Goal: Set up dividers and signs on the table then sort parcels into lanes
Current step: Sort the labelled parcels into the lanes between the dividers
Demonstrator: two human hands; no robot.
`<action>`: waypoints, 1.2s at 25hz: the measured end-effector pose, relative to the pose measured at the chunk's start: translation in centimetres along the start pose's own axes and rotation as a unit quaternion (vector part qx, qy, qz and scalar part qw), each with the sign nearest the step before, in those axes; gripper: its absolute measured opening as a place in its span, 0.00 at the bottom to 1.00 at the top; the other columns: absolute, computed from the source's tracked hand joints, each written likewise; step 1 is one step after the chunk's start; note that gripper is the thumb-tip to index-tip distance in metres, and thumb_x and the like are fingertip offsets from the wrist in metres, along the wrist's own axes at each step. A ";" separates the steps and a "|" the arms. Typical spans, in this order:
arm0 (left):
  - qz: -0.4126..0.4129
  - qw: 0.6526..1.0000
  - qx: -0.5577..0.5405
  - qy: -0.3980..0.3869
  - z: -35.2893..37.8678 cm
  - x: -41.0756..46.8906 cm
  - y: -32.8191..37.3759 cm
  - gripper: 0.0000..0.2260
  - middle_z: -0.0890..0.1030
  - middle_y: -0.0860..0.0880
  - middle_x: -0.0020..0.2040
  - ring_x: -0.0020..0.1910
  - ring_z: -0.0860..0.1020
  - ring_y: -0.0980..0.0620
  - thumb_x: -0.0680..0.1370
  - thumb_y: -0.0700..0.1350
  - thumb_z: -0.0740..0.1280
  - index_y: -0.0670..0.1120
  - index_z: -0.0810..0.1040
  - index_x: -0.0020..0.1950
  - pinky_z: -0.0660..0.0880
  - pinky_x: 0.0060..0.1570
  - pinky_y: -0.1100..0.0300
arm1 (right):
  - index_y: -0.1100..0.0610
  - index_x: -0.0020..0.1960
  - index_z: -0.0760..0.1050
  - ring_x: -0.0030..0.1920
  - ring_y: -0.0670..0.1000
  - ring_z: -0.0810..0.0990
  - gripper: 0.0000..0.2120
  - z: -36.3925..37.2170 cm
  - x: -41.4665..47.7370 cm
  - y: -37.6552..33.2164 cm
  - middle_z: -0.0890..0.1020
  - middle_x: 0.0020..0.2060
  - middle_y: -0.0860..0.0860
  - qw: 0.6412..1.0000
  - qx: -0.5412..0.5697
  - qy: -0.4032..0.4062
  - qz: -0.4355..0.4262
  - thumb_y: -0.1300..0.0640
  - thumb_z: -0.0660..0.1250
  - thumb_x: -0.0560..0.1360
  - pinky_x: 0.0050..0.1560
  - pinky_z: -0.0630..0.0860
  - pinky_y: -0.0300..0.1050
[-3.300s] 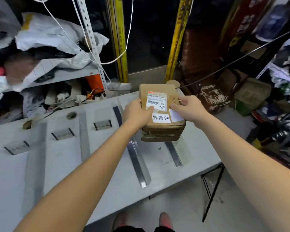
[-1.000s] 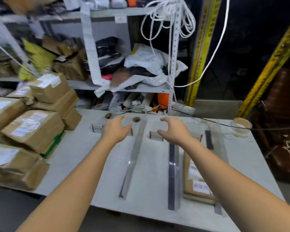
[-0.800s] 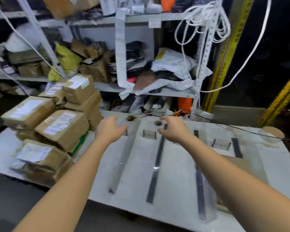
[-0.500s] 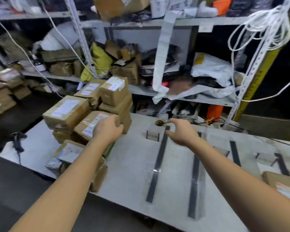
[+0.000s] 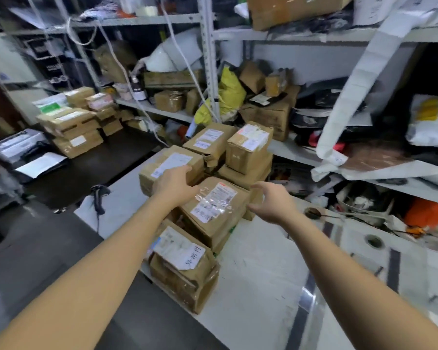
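Our left hand (image 5: 177, 184), fingers straight, and our right hand (image 5: 271, 200), loosely curled and holding nothing, flank a glossy taped cardboard box (image 5: 213, 213). Just beyond our fingers, labelled brown boxes (image 5: 248, 150) are stacked on the white table (image 5: 250, 274).

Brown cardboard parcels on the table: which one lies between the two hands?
The tilted brown cardboard parcel with shiny clear tape over its white labels, flanked by the left hand and right hand. It alone has a hand at each side.
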State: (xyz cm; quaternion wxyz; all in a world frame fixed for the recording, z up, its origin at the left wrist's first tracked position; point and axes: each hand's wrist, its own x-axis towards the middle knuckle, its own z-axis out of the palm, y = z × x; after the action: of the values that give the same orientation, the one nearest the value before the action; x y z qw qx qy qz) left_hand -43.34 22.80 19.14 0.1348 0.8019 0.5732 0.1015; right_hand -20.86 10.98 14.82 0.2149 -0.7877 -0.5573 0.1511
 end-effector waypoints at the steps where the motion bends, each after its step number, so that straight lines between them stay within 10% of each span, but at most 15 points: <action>1: -0.008 1.000 -0.002 0.014 -0.3 0.7 -0.9 0.30 0.76 0.48 0.70 0.68 0.75 0.44 0.75 0.57 0.71 0.52 0.70 0.76 0.77 0.59 0.50 | 0.50 0.69 0.77 0.67 0.54 0.77 0.27 0.7 0.9 -1.1 0.81 0.65 0.49 1.000 0.003 -0.006 -0.006 0.47 0.75 0.71 0.61 0.77 0.50; 15: -0.060 0.970 -0.216 -0.092 1.3 17.2 -18.6 0.29 0.77 0.46 0.69 0.65 0.76 0.46 0.75 0.57 0.70 0.50 0.73 0.74 0.76 0.64 0.47 | 0.48 0.75 0.69 0.61 0.47 0.77 0.32 13.6 13.1 -15.6 0.79 0.62 0.43 0.975 0.187 -0.011 0.118 0.39 0.71 0.75 0.54 0.73 0.43; 20: -0.023 0.936 -0.308 -0.169 2.8 19.4 -19.7 0.21 0.82 0.50 0.58 0.54 0.81 0.49 0.74 0.57 0.68 0.53 0.77 0.66 0.81 0.54 0.47 | 0.43 0.74 0.71 0.63 0.45 0.78 0.33 15.4 14.6 -18.2 0.80 0.65 0.42 0.939 0.293 0.018 0.180 0.41 0.76 0.71 0.61 0.80 0.53; 30: -0.030 0.938 -0.318 -0.135 1.0 18.2 -18.5 0.18 0.84 0.53 0.48 0.46 0.84 0.48 0.70 0.61 0.70 0.57 0.77 0.57 0.84 0.48 0.46 | 0.45 0.71 0.73 0.54 0.47 0.83 0.30 13.3 12.3 -20.2 0.83 0.56 0.43 0.912 0.339 0.039 0.228 0.47 0.78 0.72 0.44 0.86 0.49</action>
State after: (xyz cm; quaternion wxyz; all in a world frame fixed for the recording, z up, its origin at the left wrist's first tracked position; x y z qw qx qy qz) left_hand -53.62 45.62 12.18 0.4618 0.7060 0.5110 0.1651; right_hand -39.55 30.60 13.66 0.4501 -0.7783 -0.2689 0.3454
